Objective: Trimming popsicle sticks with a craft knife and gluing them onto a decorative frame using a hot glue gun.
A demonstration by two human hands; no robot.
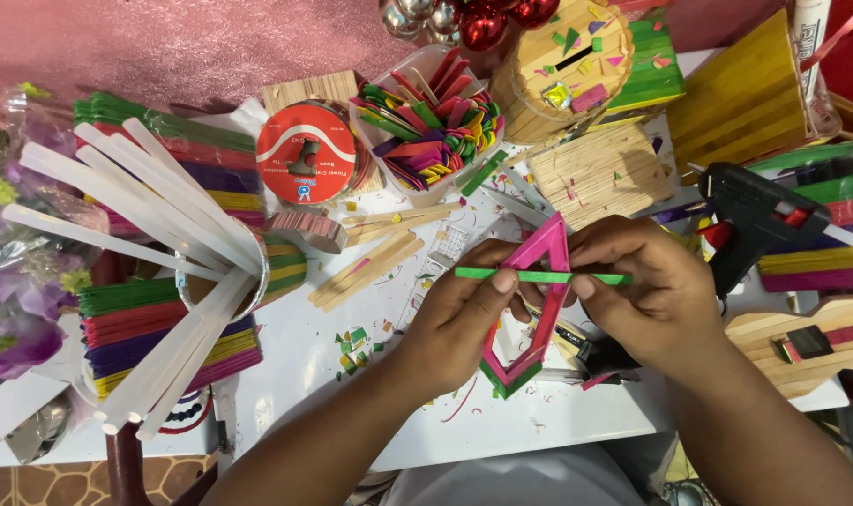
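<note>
Both my hands hold a diamond-shaped frame (550,251) built of pink craft sticks with green ones beneath, over the white table (295,356). A green craft stick (539,275) lies across the frame's middle. My left hand (459,314) pinches the stick's left end and steadies the frame's left side. The stick's right end is pressed down by the thumb of my right hand (647,286), whose fingers curl over the frame's right side.
A black glue gun (759,211) lies right of my hands. A cup of white glue sticks (155,253), stacks of coloured sticks (155,333), a tub of coloured sticks (426,126), plain sticks (370,267), a round red tin (306,153) and stick-built models (576,56) surround the work.
</note>
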